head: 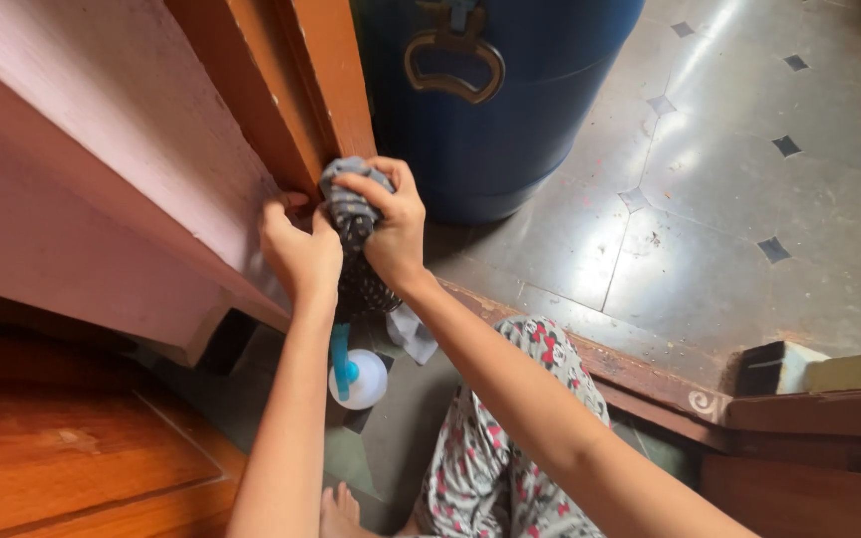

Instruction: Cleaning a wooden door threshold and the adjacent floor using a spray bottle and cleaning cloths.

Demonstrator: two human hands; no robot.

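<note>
Head view, looking down: I see both my bare arms stretched forward to the foot of an orange-brown wooden door frame (321,90), where it meets a pink wall (102,169). My right hand (391,224) is closed around a bunched dark, dotted cloth (351,214), pressing it against the base of the frame; the wad fills the grip, so the fingers wrap it firmly. My left hand (296,249) sits just beside the cloth, touching the frame's corner, seemingly to steady it; I cannot tell whether it grips anything. Below the hands a blue-and-white spray bottle (356,374) rests on the floor, within easy reach. A large blue barrel (490,110) stands close behind on the shiny tiled floor (729,189). My patterned trouser leg (490,458) shows underneath.
</note>
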